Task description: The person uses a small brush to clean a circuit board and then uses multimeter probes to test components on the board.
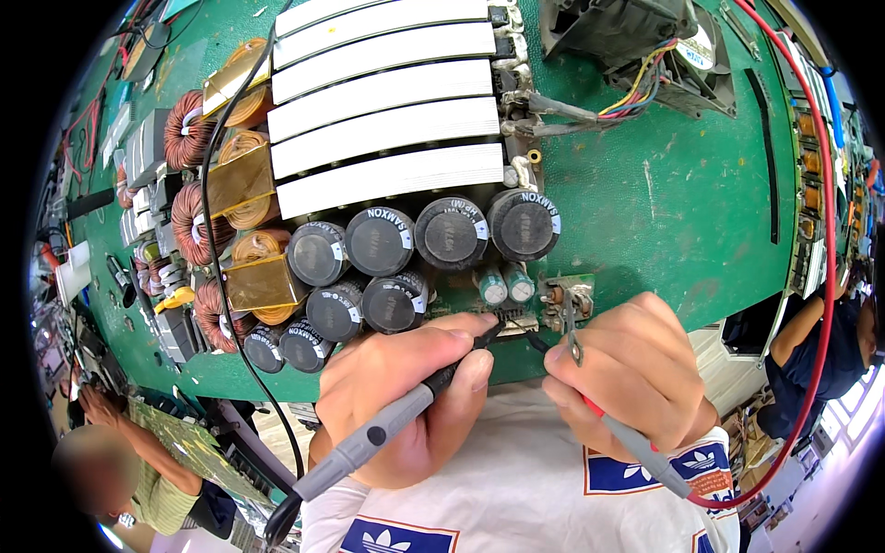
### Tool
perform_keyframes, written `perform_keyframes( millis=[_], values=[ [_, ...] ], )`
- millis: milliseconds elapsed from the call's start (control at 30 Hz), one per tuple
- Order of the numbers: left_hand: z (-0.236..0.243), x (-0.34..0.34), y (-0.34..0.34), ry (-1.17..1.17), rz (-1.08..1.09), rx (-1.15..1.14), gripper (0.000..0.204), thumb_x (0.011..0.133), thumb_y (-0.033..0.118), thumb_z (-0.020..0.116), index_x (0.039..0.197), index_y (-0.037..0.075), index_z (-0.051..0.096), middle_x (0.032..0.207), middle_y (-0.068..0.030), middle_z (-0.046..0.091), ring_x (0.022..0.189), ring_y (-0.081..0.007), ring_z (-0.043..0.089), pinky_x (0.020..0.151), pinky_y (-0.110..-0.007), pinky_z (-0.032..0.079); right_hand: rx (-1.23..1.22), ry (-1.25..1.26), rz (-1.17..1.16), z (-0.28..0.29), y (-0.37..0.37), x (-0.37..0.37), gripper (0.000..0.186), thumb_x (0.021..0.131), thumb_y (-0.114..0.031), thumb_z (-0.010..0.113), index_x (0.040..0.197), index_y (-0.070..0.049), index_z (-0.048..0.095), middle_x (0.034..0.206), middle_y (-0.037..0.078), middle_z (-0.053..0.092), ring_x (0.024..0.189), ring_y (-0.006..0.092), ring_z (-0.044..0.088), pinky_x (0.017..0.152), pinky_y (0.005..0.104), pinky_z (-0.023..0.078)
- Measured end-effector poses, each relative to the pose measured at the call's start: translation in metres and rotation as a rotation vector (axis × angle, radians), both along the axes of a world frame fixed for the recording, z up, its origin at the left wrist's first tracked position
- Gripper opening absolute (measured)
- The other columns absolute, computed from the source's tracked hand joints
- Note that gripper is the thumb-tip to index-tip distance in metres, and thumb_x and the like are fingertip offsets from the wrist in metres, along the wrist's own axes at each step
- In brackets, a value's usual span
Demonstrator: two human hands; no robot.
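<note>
My left hand (392, 396) is closed round a grey and black probe (369, 433) with a black lead. My right hand (627, 373) grips a grey and red probe (654, 461) with a red lead. Both black probe tips are at the lower edge of a dusty power board (452, 304), just below two small green capacitors (494, 290); whether they touch it I cannot tell. Large black capacitors (378, 240) stand above my left hand, below white finned heatsinks (378, 120). A small side board with a metal tab (567, 313) is beside my right fingers.
A green mat (645, 212) covers the bench. Copper coils (189, 129) line the board's left side; a fan assembly with wires (645, 46) sits top right. A red cable loops along the right. Co-workers (157, 498) appear lower left and at right (802, 359).
</note>
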State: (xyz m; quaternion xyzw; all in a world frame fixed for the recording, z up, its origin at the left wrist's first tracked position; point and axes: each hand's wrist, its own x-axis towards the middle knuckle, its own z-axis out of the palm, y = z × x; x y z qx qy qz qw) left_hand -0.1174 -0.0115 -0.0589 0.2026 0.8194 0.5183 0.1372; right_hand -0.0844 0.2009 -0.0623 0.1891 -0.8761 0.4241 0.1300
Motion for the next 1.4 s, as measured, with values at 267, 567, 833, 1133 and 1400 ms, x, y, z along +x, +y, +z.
perform_keyframes(
  millis=[267,567,833,1133,1400],
  values=[
    [-0.001,-0.001,0.011,0.061,0.139,0.029,0.018,0.084,0.002,0.075,0.099,0.001,0.065,0.086,-0.0108,0.074,0.066,-0.0227,0.070,0.059,-0.030,0.055,-0.056,-0.060,-0.011,0.006,0.004,0.001,0.028,0.071,-0.001,0.082,0.093,-0.006,0.066,0.078,0.003,0.064,0.067,0.0206,0.060,0.063,0.0324,0.042],
    [0.006,0.000,0.009,0.024,0.097,-0.057,0.012,0.096,0.008,0.065,0.097,-0.002,0.058,0.078,-0.0116,0.070,0.069,-0.0176,0.072,0.058,-0.028,0.055,-0.144,-0.031,-0.027,0.002,0.000,0.005,0.018,0.077,0.000,0.078,0.093,-0.002,0.068,0.078,0.008,0.068,0.060,0.0236,0.060,0.059,0.0340,0.045],
    [0.006,0.000,0.009,0.059,0.100,-0.065,0.013,0.097,0.008,0.065,0.095,-0.003,0.057,0.076,-0.0114,0.069,0.067,-0.0168,0.071,0.055,-0.028,0.054,-0.264,-0.014,-0.042,-0.013,-0.001,0.009,0.020,0.079,0.002,0.077,0.096,-0.001,0.067,0.077,0.010,0.065,0.061,0.0272,0.060,0.058,0.0351,0.045],
    [0.005,0.001,0.012,0.060,0.181,0.024,0.012,0.094,0.010,0.069,0.098,0.001,0.062,0.072,-0.0092,0.068,0.057,-0.0161,0.067,0.051,-0.029,0.052,-0.299,-0.021,-0.031,-0.014,0.000,0.007,0.018,0.081,0.001,0.076,0.095,-0.001,0.066,0.076,0.010,0.065,0.062,0.0281,0.061,0.058,0.0356,0.046],
    [-0.005,0.005,0.010,-0.002,0.219,0.116,0.012,0.095,0.006,0.067,0.101,0.000,0.059,0.078,-0.0119,0.071,0.067,-0.0179,0.072,0.057,-0.028,0.055,-0.294,-0.062,-0.040,-0.020,0.002,0.007,0.015,0.078,0.001,0.077,0.090,0.000,0.068,0.077,0.012,0.066,0.062,0.0284,0.063,0.058,0.0364,0.049]
  ],
)
